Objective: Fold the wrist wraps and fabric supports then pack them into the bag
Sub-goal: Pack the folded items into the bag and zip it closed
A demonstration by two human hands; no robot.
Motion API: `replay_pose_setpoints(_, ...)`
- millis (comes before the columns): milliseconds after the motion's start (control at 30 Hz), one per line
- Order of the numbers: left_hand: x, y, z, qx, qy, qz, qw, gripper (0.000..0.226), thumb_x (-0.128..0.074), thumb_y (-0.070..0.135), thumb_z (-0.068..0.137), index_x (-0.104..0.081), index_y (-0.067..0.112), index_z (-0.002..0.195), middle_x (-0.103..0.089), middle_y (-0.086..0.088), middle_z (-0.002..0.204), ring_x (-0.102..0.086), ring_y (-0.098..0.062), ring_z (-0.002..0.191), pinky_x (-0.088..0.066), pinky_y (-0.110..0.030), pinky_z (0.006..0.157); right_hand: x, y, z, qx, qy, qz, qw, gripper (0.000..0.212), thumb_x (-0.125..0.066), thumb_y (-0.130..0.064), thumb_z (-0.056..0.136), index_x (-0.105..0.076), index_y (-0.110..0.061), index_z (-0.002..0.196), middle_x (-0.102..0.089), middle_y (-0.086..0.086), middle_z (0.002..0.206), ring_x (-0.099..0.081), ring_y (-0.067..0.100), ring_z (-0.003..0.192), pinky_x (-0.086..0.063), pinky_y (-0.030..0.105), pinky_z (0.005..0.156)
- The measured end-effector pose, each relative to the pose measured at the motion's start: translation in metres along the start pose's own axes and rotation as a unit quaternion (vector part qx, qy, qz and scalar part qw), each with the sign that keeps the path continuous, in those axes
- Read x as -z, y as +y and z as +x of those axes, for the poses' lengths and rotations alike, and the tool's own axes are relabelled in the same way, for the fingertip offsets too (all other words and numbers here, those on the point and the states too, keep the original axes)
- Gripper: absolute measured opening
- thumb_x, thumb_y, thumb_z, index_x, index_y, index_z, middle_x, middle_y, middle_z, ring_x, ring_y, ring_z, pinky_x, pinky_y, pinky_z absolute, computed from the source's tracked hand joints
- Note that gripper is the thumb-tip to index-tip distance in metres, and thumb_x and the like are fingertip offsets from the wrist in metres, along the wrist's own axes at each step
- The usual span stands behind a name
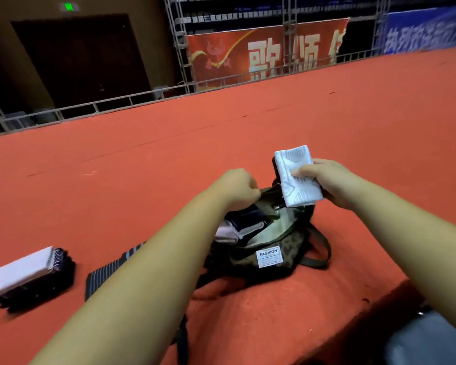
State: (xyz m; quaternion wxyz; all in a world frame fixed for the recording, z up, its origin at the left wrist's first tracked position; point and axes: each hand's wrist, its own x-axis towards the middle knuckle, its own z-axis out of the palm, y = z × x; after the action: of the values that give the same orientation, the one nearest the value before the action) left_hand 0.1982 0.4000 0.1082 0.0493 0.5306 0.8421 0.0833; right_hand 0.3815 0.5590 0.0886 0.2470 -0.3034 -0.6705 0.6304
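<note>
A dark green patterned bag [271,248] with a white FASHION label lies open on the red carpeted stage. Folded dark and white fabric pieces [241,225] sit inside it. My left hand [237,188] pinches the far rim of the bag's opening and holds it up. My right hand [329,180] grips a folded stack with a white patterned wrap [296,176] on top and a dark piece behind it, just above the right side of the opening. At the left, a folded pile [29,277] of dark supports with a white one on top rests on the carpet.
A striped dark fabric piece [108,270] lies flat between the pile and the bag, partly under my left forearm. The bag's strap [320,248] loops out to the right. The stage edge [353,309] drops off at the lower right. A metal railing [142,97] borders the far side.
</note>
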Motion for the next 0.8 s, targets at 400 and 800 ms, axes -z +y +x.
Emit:
replay_pose_setpoints(400, -0.029, -0.001, 0.059, 0.002, -0.040, 0.022, 0.999, 0.023, -0.068, 0.031, 0.094, -0.076, 0.015, 0.107, -0.078, -0.008, 0.105, -0.072, -0.031, 0.092, -0.060, -0.039, 0.086, -0.001, 0.022, 0.030, -0.017, -0.155, 0.144, 0.977, 0.030, -0.062, -0.015, 0.083, -0.070, -0.009, 0.112, -0.073, 0.013, 0.098, -0.072, 0.028, 0.085, -0.057, 0.041, 0.086)
replay_pose_setpoints(800, 0.002, -0.015, 0.062, 0.015, 0.038, -0.212, 0.976, 0.078, -0.043, -0.016, 0.088, -0.064, 0.034, 0.144, -0.069, 0.015, 0.129, -0.062, -0.012, 0.125, -0.047, -0.021, 0.098, -0.038, 0.018, 0.052, -0.026, -0.041, -0.189, 0.981, 0.021, -0.062, -0.028, 0.086, -0.069, -0.015, 0.101, -0.075, 0.010, 0.098, -0.069, 0.027, 0.079, -0.049, 0.037, 0.072)
